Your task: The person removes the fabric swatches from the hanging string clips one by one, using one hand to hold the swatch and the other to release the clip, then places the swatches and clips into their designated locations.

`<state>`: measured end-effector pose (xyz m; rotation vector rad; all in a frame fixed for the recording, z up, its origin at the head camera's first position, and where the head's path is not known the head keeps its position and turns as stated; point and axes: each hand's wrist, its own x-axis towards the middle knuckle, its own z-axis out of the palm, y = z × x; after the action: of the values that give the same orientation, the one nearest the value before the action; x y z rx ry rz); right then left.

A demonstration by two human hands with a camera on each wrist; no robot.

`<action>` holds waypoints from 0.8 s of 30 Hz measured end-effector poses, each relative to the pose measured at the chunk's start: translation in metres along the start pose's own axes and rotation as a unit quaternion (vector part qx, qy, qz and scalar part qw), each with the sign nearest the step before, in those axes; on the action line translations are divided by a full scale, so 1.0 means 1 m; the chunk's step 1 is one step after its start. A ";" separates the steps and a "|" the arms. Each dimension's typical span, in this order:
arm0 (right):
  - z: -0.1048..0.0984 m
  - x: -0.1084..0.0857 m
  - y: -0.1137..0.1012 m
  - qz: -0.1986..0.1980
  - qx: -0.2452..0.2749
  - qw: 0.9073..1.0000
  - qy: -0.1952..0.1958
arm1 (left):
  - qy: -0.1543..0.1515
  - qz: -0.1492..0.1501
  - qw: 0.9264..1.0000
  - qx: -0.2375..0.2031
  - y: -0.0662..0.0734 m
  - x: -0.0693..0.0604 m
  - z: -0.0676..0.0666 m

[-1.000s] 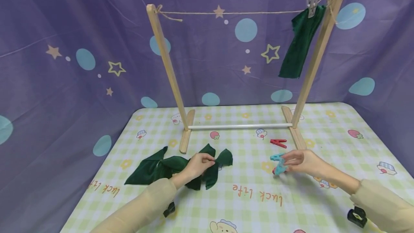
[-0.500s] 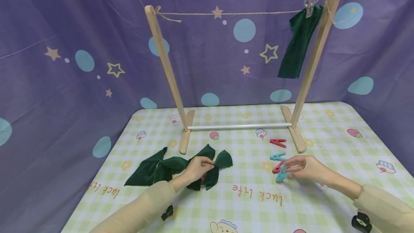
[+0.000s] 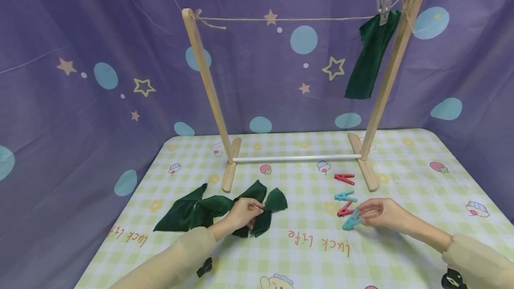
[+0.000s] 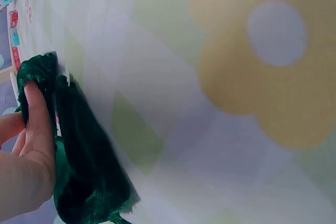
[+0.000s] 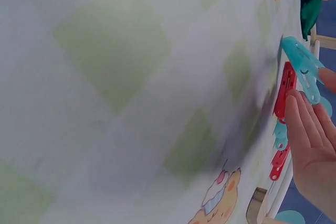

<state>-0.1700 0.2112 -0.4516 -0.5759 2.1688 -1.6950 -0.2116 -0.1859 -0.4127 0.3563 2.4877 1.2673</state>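
Observation:
My left hand (image 3: 246, 214) pinches a dark green velvety cloth (image 3: 276, 200), which lies bunched on the table; its fingers also show against the cloth in the left wrist view. At the right, my right hand (image 3: 381, 213) holds a light blue clothespin (image 3: 352, 220) by its handle end. The right wrist view shows the thumb on one handle of that clothespin, with the other fingers extended beside it. Just behind lie a red clothespin (image 3: 346, 209), another blue clothespin (image 3: 345, 196) and a second red clothespin (image 3: 344, 179).
A wooden rack (image 3: 389, 79) stands at the back with a string (image 3: 281, 19) across its top. From the string's right end hangs a green garment (image 3: 367, 61), held by a grey clothespin (image 3: 383, 8). More green cloth (image 3: 180, 213) lies at the left of the checked tablecloth (image 3: 305, 262).
My right hand has moved slightly towards me with the blue clothespin, which has turned and come apart from the other pins. My left hand has shifted slightly, still pinching the green cloth.

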 end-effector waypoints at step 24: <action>-0.004 -0.002 0.000 -0.003 -0.105 0.994 -0.008 | -0.006 0.031 0.999 -0.006 0.003 -0.004 -0.010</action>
<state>-0.1698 0.2154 -0.4508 -0.6484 2.3520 -1.4689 -0.2118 -0.1924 -0.4041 0.4397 2.4759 1.2982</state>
